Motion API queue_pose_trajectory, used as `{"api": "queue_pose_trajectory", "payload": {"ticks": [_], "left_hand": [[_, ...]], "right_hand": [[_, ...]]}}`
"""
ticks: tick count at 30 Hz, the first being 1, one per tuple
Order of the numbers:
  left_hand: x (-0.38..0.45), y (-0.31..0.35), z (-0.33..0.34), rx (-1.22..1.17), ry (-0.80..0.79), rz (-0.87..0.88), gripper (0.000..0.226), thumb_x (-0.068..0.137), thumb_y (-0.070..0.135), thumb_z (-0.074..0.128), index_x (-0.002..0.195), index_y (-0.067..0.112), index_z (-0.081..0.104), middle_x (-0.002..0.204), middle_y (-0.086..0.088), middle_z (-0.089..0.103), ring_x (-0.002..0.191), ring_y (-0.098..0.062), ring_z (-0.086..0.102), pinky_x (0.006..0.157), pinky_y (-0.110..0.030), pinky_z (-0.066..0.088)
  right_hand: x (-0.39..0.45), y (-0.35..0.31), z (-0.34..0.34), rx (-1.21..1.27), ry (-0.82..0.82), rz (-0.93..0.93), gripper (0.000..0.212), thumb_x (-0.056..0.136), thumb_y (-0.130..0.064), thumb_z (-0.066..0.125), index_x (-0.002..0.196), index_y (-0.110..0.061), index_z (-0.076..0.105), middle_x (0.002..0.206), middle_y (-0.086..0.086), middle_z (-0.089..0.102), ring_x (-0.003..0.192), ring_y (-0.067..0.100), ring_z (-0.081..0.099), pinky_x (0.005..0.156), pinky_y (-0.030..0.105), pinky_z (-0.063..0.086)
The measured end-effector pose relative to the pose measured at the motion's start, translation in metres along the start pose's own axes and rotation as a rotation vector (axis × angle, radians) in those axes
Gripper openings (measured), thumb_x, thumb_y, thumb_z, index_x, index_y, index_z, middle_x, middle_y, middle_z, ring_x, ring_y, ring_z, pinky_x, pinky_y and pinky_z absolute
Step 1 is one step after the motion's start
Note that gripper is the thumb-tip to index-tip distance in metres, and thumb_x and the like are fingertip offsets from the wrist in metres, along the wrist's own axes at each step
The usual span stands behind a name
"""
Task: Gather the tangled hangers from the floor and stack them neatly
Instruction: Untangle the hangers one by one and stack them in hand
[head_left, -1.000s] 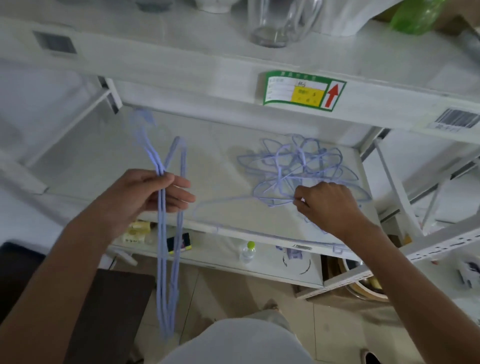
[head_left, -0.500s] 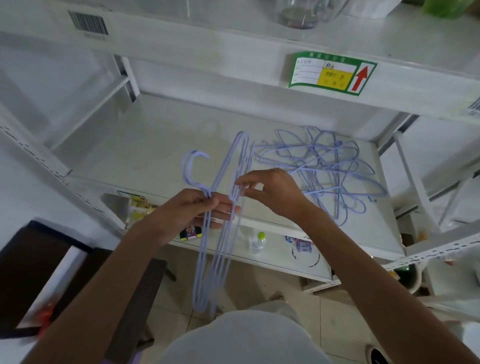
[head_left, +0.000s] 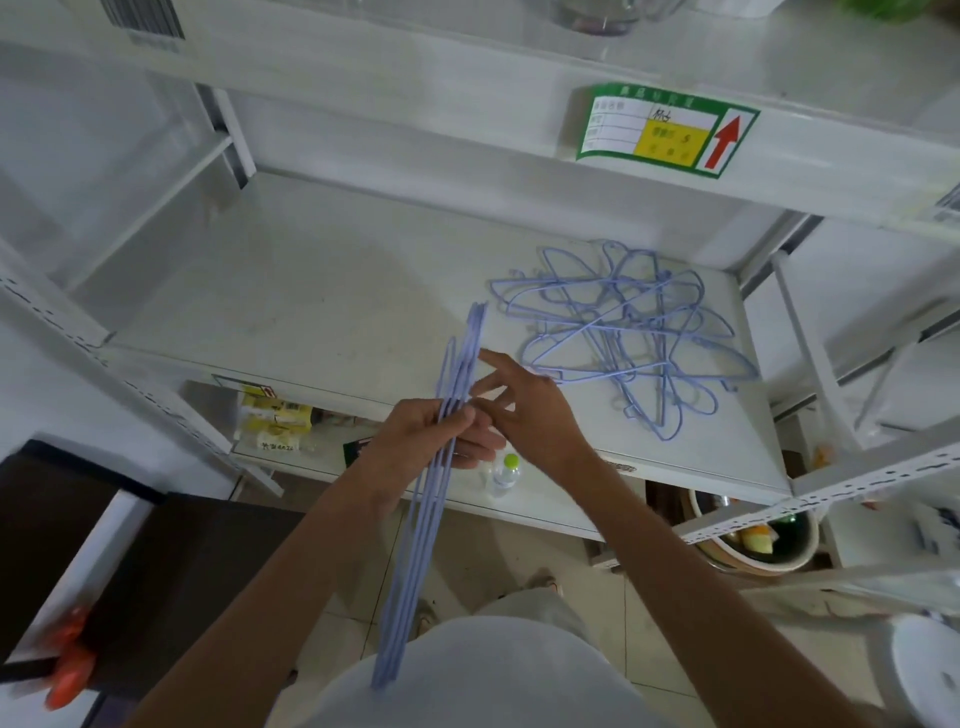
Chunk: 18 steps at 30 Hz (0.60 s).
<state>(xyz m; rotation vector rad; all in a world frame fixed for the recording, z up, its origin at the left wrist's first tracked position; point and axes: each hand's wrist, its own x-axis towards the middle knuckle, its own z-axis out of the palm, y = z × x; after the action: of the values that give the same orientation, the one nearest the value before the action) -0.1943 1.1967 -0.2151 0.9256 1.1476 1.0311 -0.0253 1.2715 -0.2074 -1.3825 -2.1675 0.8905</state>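
My left hand (head_left: 426, 441) grips a bundle of several pale lilac wire hangers (head_left: 415, 551), seen edge-on, running from the shelf's front edge down toward my waist. My right hand (head_left: 524, 410) is just right of the bundle with its fingers spread and mostly straight, the index fingertip against the bundle's upper part. A tangled pile of several lilac hangers (head_left: 623, 338) lies on the right half of the white shelf (head_left: 311, 291), right of my right hand and apart from it.
An upper shelf edge with a green and yellow label (head_left: 665, 130) overhangs the work area. Below the shelf are a small bottle with a green cap (head_left: 504, 473), yellow packets (head_left: 272, 421) and a bowl (head_left: 753, 545). A dark cabinet (head_left: 156, 571) stands at lower left.
My right hand left the tangled pile, came over to the bundle and brought a hanger to it. The bundle in my left hand has turned edge-on, its hooks no longer showing.
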Motion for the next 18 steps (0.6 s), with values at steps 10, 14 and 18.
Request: {"api": "queue_pose_trajectory", "payload": {"ticks": [10, 14, 18], "left_hand": [[0.022, 0.020, 0.017, -0.059, 0.077, 0.163, 0.032, 0.112, 0.021, 0.042, 0.110, 0.010, 0.072, 0.091, -0.007, 0.083, 0.069, -0.016, 0.077, 0.062, -0.023, 0.060], [0.046, 0.041, 0.000, 0.020, -0.098, -0.018, 0.032, 0.110, 0.023, 0.048, 0.113, 0.004, 0.073, 0.104, -0.012, 0.082, 0.088, -0.023, 0.080, 0.072, -0.026, 0.062], [0.066, 0.047, -0.015, -0.107, -0.261, -0.238, 0.028, 0.101, 0.019, 0.058, 0.117, 0.001, 0.073, 0.119, -0.021, 0.077, 0.107, -0.031, 0.077, 0.081, -0.033, 0.064]], "right_hand": [[-0.122, -0.060, 0.046, 0.965, -0.375, 0.493, 0.029, 0.109, -0.020, 0.048, 0.108, 0.002, 0.066, 0.083, 0.011, 0.075, 0.072, 0.015, 0.075, 0.072, 0.025, 0.061], [-0.132, -0.047, 0.053, 0.896, -0.325, 0.405, 0.036, 0.111, -0.012, 0.042, 0.104, 0.017, 0.063, 0.063, -0.004, 0.071, 0.058, 0.003, 0.069, 0.067, 0.014, 0.054], [-0.139, -0.021, 0.048, 0.854, -0.295, 0.432, 0.034, 0.111, -0.013, 0.043, 0.108, 0.013, 0.065, 0.075, 0.001, 0.079, 0.074, 0.007, 0.074, 0.081, 0.021, 0.057]]}}
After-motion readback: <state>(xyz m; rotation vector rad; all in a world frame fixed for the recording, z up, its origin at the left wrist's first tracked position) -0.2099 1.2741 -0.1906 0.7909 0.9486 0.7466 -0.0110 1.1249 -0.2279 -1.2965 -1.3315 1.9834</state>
